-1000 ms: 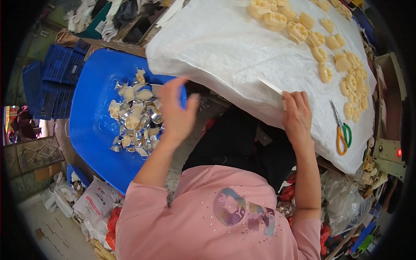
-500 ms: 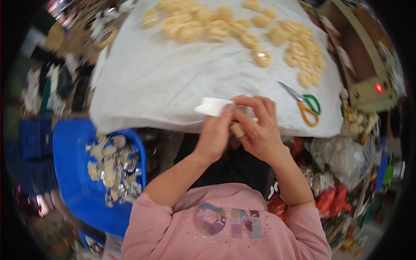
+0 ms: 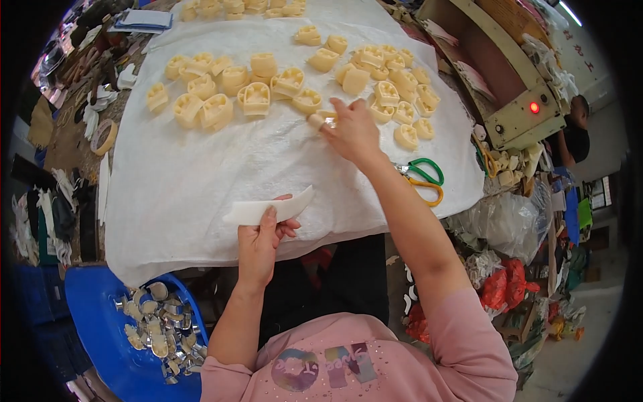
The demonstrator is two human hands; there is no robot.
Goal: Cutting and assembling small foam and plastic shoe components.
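Note:
My left hand (image 3: 260, 244) is closed on a curved white strip (image 3: 251, 213), thumb on top and fingers beneath, above the near edge of the white cloth (image 3: 187, 174). Farther out, my right hand (image 3: 358, 136) has its thumb and fingers around a small cream-coloured moulded piece (image 3: 327, 114) with a shiny metallic part. A pale covering sits on one of its digits. Several similar cream pieces (image 3: 256, 100) lie around it on the cloth. Beneath my right forearm lie scissors (image 3: 426, 179) with green and orange handles, their blades partly hidden.
A blue tub (image 3: 90, 305) at lower left contains several shiny metal and cream pieces. On the right stands a long beige metal box (image 3: 512, 127) with a lit red lamp. A tape roll (image 3: 104, 137) lies left of the cloth; plastic bags (image 3: 506, 218) sit at right.
My hands have separated. The left one keeps the white strip and has moved left, while the right one has let go and reached forward to a cream piece. The view has shifted too.

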